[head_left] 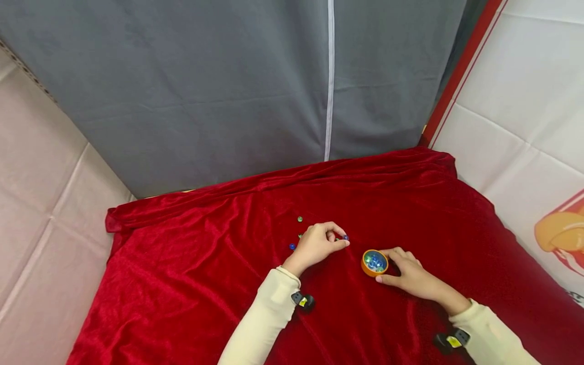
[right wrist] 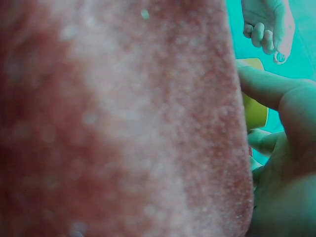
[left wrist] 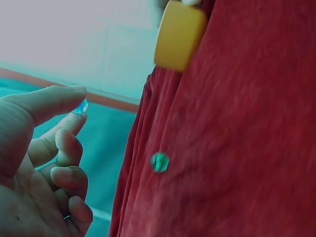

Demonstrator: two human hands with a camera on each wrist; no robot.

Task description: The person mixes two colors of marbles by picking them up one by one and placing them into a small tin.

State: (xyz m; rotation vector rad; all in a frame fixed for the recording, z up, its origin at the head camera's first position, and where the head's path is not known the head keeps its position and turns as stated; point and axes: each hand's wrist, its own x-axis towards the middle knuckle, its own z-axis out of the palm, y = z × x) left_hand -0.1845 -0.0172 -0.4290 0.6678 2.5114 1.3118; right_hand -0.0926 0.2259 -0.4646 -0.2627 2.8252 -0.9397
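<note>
Between thumb and forefinger, my left hand [head_left: 317, 243] pinches a blue glass marble [head_left: 345, 237], held to the left of a small round orange container [head_left: 365, 268]. The marble [left wrist: 80, 106] also shows at the fingertips in the left wrist view. Blue and green marbles [head_left: 375, 262] lie inside the container. My right hand [head_left: 412, 276] holds that container from its right side, thumb near and fingers behind. In the right wrist view the thumb [right wrist: 264, 86] lies against the yellow-looking container wall [right wrist: 256, 112], and the other fingers are partly hidden.
Loose marbles lie around the left hand on the red velvet cloth [head_left: 191, 284]: a green marble [head_left: 299, 219], a blue marble [head_left: 292, 247] and green ones partly hidden by the hand. A grey curtain [head_left: 219, 101] hangs behind, with pale walls [head_left: 524, 91] at both sides.
</note>
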